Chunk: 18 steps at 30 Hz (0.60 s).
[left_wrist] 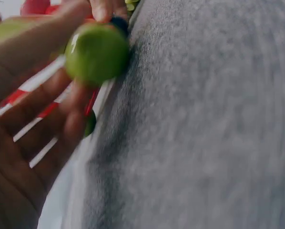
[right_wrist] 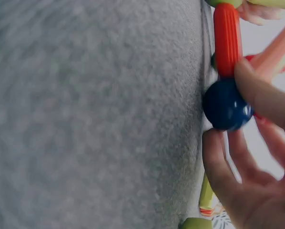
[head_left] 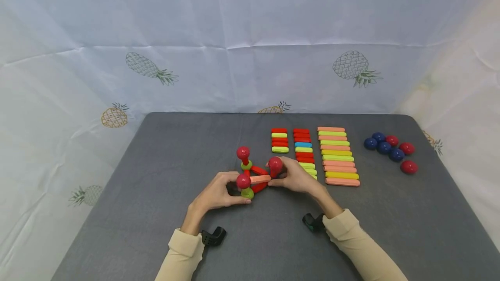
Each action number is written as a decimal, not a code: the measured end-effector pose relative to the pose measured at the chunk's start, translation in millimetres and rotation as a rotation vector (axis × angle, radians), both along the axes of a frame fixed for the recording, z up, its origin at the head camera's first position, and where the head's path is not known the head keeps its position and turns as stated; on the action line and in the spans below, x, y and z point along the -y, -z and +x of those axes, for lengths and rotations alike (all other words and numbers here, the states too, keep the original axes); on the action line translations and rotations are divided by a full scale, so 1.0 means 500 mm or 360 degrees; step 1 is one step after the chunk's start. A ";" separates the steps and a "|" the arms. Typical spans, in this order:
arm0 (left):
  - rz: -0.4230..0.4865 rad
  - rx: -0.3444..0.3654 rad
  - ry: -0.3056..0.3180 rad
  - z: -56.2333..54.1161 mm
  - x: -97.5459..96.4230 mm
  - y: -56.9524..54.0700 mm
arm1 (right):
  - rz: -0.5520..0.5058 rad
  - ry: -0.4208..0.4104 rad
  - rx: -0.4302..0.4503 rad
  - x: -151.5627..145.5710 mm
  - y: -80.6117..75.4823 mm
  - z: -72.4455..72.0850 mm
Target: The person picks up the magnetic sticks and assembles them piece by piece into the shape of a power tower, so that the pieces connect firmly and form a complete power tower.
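A building-toy model of balls and rods (head_left: 259,179) stands on the table between both hands. Red rods join green balls and a blue ball low down; red balls sit on top, and a salmon rod spans two of them. My left hand (head_left: 216,192) holds the near left corner, its thumb and fingers around the green ball (left_wrist: 97,55) there. At the right corner my right hand (head_left: 295,178) grips the model around the blue ball (right_wrist: 226,105). Its thumb lies by the end of a red rod (right_wrist: 227,40). The hands partly hide the lower rods.
Short red and lime rods (head_left: 280,140) lie in a column behind the model. Beside them are a mixed column (head_left: 304,145) and longer salmon, yellow and lime rods (head_left: 338,158). Several blue balls (head_left: 384,147) and red balls (head_left: 409,167) rest far right. A pineapple-print cloth (head_left: 234,81) hangs behind the table.
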State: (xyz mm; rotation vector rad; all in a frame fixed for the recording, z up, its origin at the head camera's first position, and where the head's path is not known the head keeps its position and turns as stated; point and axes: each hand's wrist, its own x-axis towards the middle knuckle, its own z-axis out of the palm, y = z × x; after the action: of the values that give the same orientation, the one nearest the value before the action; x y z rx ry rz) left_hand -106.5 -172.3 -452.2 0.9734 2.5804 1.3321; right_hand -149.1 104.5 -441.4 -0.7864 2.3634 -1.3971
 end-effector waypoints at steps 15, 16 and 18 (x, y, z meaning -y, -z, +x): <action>0.0152 0.0167 -0.0396 -0.029 0.043 0.006 | 0.0344 0.0354 -0.0212 -0.081 -0.067 0.019; 0.0088 0.0214 -0.0388 -0.030 0.042 0.005 | 0.0388 0.0361 -0.0259 -0.099 -0.075 0.022; -0.0007 0.0257 -0.0343 -0.033 0.039 0.003 | 0.0502 0.0375 -0.0303 -0.138 -0.089 0.029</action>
State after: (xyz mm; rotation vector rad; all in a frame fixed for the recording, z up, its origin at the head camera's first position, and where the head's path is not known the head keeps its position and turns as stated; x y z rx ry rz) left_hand -123.2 -191.9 -453.8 0.5721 2.6204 1.3880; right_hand -134.4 173.6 -397.1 -0.5910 2.8079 -1.0233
